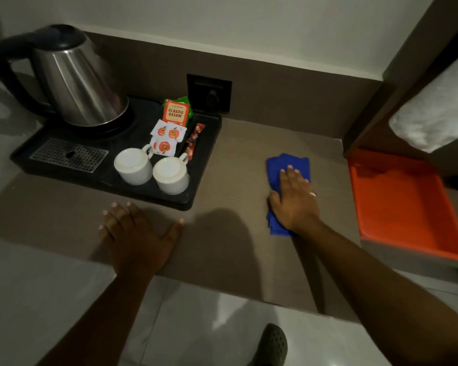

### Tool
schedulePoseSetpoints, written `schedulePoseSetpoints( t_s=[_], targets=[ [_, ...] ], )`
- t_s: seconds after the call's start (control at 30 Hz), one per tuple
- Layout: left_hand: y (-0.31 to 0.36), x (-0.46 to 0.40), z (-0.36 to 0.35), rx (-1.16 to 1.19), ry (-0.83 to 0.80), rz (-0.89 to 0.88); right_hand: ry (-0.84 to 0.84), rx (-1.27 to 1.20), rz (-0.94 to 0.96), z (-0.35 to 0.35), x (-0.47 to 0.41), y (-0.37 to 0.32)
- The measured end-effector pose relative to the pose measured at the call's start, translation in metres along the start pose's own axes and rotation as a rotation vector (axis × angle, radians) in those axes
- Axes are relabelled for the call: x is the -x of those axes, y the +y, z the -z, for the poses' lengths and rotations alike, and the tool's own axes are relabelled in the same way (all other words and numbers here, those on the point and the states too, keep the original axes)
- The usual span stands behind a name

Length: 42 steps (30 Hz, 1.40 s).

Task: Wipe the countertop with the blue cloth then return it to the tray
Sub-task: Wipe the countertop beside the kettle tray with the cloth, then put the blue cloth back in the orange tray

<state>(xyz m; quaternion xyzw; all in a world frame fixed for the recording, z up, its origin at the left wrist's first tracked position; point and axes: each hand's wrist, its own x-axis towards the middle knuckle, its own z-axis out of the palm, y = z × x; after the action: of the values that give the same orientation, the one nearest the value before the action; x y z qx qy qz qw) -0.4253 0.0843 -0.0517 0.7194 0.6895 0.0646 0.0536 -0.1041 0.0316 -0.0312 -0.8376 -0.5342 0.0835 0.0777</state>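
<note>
A folded blue cloth (276,167) lies flat on the brown countertop (233,165), right of centre. My right hand (294,199) presses down on the cloth with fingers spread, covering its middle; blue shows beyond the fingertips and under the wrist. My left hand (135,233) rests flat on the countertop's front edge, fingers apart, holding nothing. An orange tray (407,207) with nothing in it sits at the right end of the counter, about a hand's width from the cloth.
A black service tray (204,186) at the left holds a steel kettle (77,83), two upturned white cups (154,170), tea sachets (172,120) and a metal drip grille (69,154). A wall socket (209,92) is behind it. A white towel (439,112) sits on a shelf at the right.
</note>
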Motion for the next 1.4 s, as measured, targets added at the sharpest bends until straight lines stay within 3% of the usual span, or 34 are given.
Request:
schedulePoseSetpoints(
  t_s=[0.07, 0.17, 0.37, 0.57, 0.67, 0.8, 0.9, 1.03, 1.2, 1.4],
  targets=[
    [-0.001, -0.002, -0.004, 0.008, 0.006, 0.006, 0.027, -0.035, -0.093, -0.006, 0.038, -0.002],
    [-0.001, -0.004, -0.003, -0.005, -0.028, 0.015, 0.011, -0.036, -0.004, -0.015, 0.085, -0.016],
    [0.010, 0.022, 0.013, 0.063, -0.070, -0.017, 0.024, -0.085, -0.069, -0.007, 0.089, -0.028],
    [0.033, 0.067, 0.021, 0.053, -0.141, -0.257, -0.025, -0.086, -0.094, 0.002, 0.085, -0.029],
    [0.057, 0.077, 0.016, 0.090, -0.137, -0.424, 0.006, -0.316, -0.104, 0.016, 0.087, -0.022],
    [0.120, 0.066, 0.022, 0.106, -0.221, -0.457, 0.092, -0.710, -0.254, 0.057, 0.086, 0.018],
    [0.181, 0.061, 0.028, 0.173, -0.225, -0.563, 0.161, -0.800, -0.298, 0.096, 0.083, 0.072],
    [0.272, 0.061, 0.026, 0.171, -0.241, -0.770, 0.222, -0.618, -0.354, 0.126, 0.078, 0.161],
    [0.384, 0.072, 0.004, 0.174, -0.283, -0.987, 0.144, -0.392, -0.337, 0.119, 0.052, 0.259],
    [0.457, 0.068, -0.049, 0.031, -0.296, -1.011, -0.043, -0.181, -0.233, 0.059, 0.008, 0.330]
  ],
)
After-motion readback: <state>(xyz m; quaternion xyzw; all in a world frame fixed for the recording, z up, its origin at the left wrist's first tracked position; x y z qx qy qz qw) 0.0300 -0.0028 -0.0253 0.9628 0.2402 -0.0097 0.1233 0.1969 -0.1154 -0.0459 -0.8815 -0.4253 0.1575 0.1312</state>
